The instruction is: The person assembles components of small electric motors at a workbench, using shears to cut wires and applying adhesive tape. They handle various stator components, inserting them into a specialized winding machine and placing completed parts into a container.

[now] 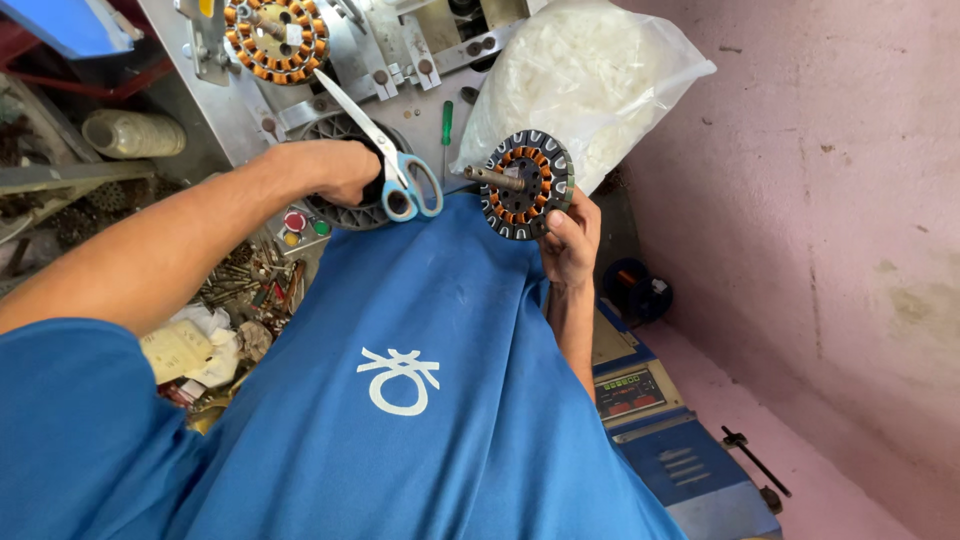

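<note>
Copper-wound motor stator (pixel 527 184), dark ring with a steel shaft pointing left, sits upright in the right hand (pixel 570 238), fingers clamped on its lower right rim, centre-right of the scene just in front of a plastic bag (pixel 590 70) of white pieces. Left hand (pixel 335 170) is closed around blue-handled scissors (pixel 385 150), blades pointing far and left, over the grey metal machine (pixel 250 110). A second wound stator (pixel 277 38) is mounted on the machine at far left. Green screwdriver (pixel 447 125) lies between scissors and bag. Blue shirt (pixel 420 400) fills the near view.
</note>
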